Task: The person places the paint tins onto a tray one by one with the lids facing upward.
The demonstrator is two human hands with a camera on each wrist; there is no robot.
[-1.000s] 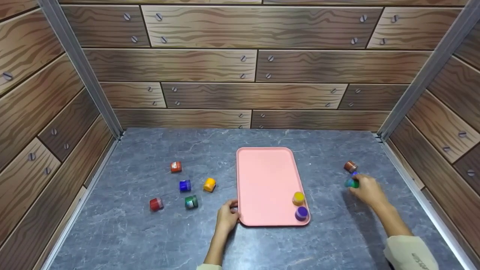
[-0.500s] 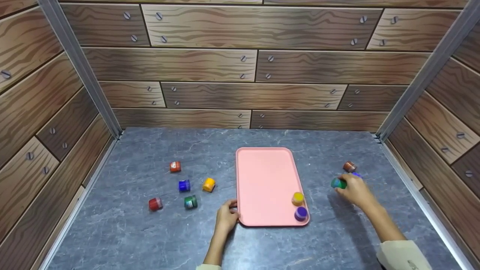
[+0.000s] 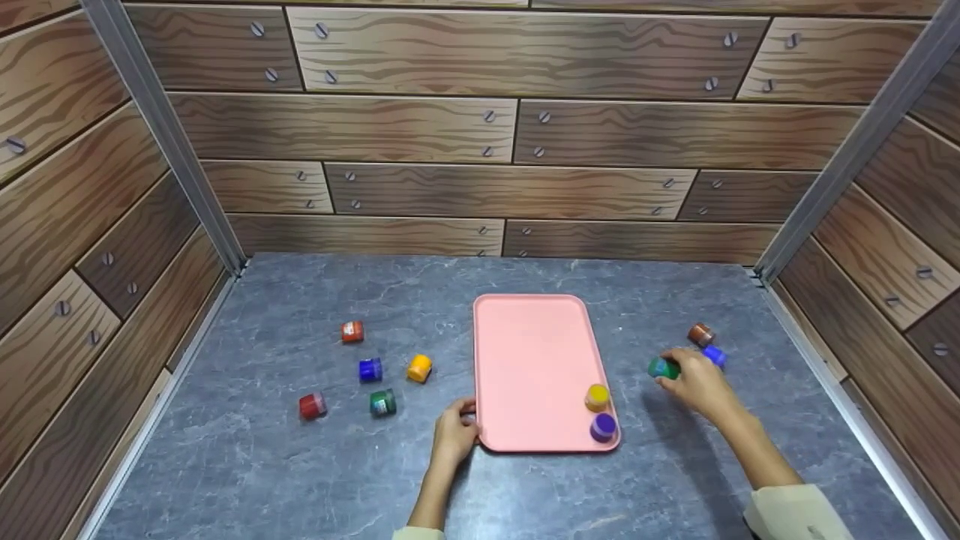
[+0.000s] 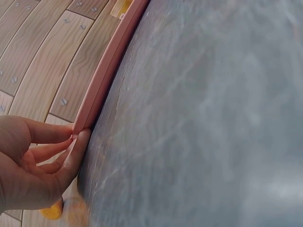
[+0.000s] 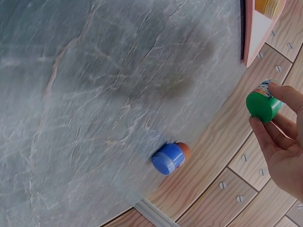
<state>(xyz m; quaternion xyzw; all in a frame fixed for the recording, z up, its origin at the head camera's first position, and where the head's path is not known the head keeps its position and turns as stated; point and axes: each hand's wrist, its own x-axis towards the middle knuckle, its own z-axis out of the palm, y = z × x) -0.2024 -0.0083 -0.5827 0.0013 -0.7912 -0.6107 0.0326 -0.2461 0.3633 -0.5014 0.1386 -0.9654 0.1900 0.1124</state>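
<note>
My right hand [image 3: 697,381] pinches a small green paint jar [image 3: 663,367] between thumb and fingers, above the table right of the pink tray [image 3: 532,360]. The right wrist view shows the green lid and printed label of this paint jar [image 5: 263,105]. At the tray's near left corner, my left hand [image 3: 454,433] grips the rim; in the left wrist view its thumb and fingers pinch the tray edge [image 4: 102,80]. A yellow paint jar [image 3: 597,397] and a purple paint jar [image 3: 602,427] stand in the tray's near right corner.
Right of my right hand lie a brown jar [image 3: 701,334] and a blue jar [image 3: 714,356]. On the left are an orange-red jar [image 3: 352,331], a dark blue jar [image 3: 370,370], a yellow-orange jar [image 3: 419,368], a dark green jar [image 3: 382,403] and a red jar [image 3: 312,406]. Wood-patterned walls [image 3: 420,131] enclose the table.
My right hand has carried the green paint jar leftward, away from the brown and blue jars, uncovering the blue one. The left hand and tray have stayed in place.
</note>
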